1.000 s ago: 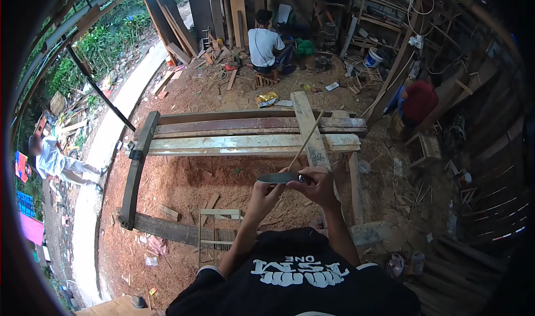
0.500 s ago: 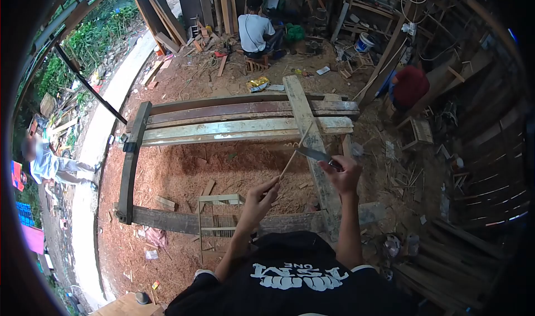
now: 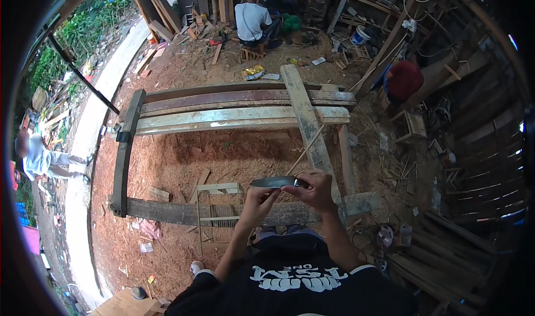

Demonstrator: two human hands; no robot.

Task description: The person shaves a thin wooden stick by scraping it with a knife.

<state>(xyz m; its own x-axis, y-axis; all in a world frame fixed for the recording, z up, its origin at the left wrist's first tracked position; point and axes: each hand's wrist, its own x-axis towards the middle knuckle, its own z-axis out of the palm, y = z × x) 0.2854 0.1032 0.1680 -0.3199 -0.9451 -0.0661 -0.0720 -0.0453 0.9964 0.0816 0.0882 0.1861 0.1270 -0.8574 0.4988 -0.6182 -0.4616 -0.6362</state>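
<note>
My right hand point(image 3: 313, 190) is closed around the handle of a knife point(image 3: 273, 181), its blade pointing left. Close beside it, my left hand point(image 3: 258, 203) is closed on the lower end of a thin wooden stick point(image 3: 306, 153), just below the blade. The stick slants up and to the right, over a pale plank, with a small curled shaving on its side. Where the blade meets the stick is partly hidden by my fingers. Below and to the left of my hands stands a small wooden frame point(image 3: 218, 188) with thin slats.
Long beams point(image 3: 223, 115) lie across a wooden bench frame, with a pale plank point(image 3: 304, 104) crossing them. Shavings cover the ground point(image 3: 167, 176). One person point(image 3: 252, 22) sits at the back, another point(image 3: 404, 81) is at the right, and a third point(image 3: 47, 159) is at the left.
The knife has moved down and left along the stick toward my left hand, its blade now lying nearly level. My hands have come close together.
</note>
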